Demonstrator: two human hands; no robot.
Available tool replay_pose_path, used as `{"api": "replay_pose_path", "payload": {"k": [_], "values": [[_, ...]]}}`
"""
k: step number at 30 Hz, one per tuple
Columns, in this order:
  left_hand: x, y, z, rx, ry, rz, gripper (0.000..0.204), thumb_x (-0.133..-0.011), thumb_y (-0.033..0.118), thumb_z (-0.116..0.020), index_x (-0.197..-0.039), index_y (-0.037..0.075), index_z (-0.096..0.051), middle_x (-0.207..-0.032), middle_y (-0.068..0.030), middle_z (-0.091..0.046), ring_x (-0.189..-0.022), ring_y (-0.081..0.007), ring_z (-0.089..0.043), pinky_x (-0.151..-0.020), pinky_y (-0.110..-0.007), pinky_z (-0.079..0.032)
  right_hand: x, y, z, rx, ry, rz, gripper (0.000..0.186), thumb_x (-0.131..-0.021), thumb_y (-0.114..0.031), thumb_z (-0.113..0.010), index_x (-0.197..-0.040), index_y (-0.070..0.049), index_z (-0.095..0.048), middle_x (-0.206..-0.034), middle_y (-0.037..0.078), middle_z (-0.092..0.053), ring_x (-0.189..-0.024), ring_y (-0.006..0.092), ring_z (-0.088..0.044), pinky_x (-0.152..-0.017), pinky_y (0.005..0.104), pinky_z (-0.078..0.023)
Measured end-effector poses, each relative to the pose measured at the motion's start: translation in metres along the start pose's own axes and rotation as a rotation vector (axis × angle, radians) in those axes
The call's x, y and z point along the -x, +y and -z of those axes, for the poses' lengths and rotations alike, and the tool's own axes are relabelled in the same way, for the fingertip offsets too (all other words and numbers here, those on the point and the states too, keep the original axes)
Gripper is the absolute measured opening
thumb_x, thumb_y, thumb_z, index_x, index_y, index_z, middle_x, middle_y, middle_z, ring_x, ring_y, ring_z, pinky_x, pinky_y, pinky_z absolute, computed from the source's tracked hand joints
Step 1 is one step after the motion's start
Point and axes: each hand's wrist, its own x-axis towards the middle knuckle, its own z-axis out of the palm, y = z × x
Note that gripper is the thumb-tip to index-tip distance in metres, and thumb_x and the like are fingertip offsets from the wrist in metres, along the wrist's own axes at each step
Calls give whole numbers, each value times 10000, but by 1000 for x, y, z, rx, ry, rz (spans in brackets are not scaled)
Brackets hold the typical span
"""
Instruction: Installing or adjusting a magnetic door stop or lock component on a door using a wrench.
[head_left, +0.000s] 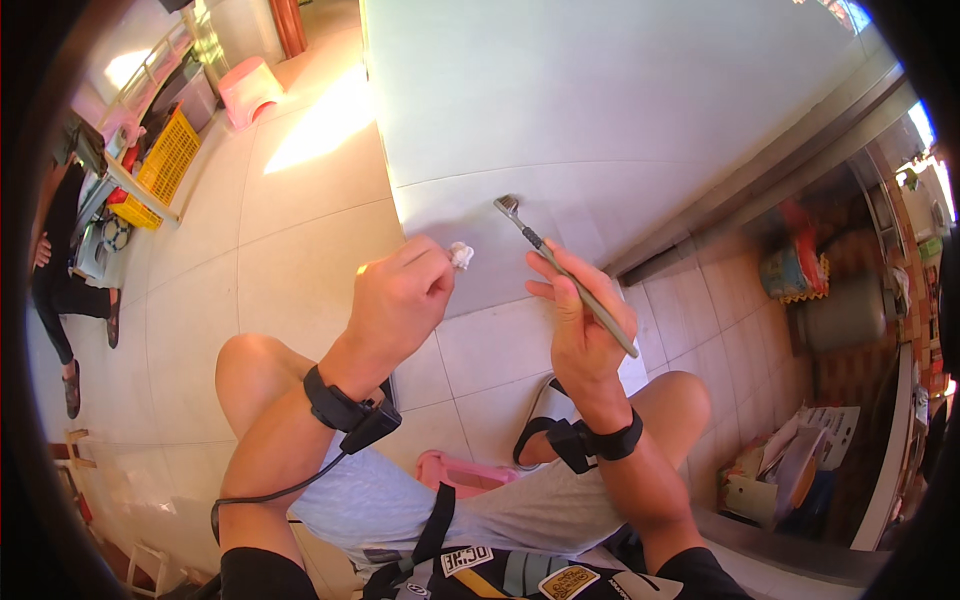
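My left hand (pixel 405 290) is closed in front of a pale wall panel (pixel 560 120), pinching a small crumpled white wad (pixel 461 256), perhaps tissue. Its fingertips are partly hidden behind the knuckles. To its right, my right hand (pixel 592 335) grips a slim brush (pixel 534 239) with a grey-green handle and a metal neck. The brush slants up and left, and its short dark bristles are close to the panel's lower part; whether they touch it I cannot tell.
My bare knees flank a pink stool (pixel 465 470) beneath me on the tiled floor. At right, past a metal door track (pixel 720 195), stand a gas cylinder (pixel 845 318) and a box of papers (pixel 780 470). Far left are a pink stool (pixel 250 90), yellow basket (pixel 170 155) and a person (pixel 70 280).
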Motion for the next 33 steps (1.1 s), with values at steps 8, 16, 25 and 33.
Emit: {"api": "replay_pose_path", "payload": {"k": [8,16,25,33], "values": [[-14,11,12,17,295,-116,259,-809,-111,-807,-744,22,-593,-941,-85,-747,-617,-125,-617,-521,-243,-494,-6,-13,-6,-79,11,-20,214,-1056,-14,-604,-1240,67,-678,-1222,193,-738,-1049,259,-768,-857,339,-655],[-15,5,14,40,328,-20,265,-819,-103,-807,-735,31,-595,-928,-78,-744,-630,-88,-585,-522,-229,-474,-4,-9,-14,-26,-149,-56,219,-1056,-11,-600,-1246,59,-683,-1206,192,-742,-1029,274,-774,-824,359,-668],[7,3,1,17,-424,46,95,-776,-12,-672,-746,67,-629,-791,-120,-661,-716,-355,-658,-609,-474,-499,-8,-10,-16,-48,-156,-69,217,-1053,-11,-608,-1241,65,-684,-1196,184,-745,-1005,274,-780,-798,349,-675],[11,10,-4,-66,-781,-23,73,-812,49,-683,-749,64,-649,-758,-138,-655,-711,-390,-655,-632,-480,-506,1,-8,-28,-7,-226,-104,224,-1023,-6,-654,-1234,55,-698,-1139,171,-768,-971,239,-790,-798,325,-669]]}}
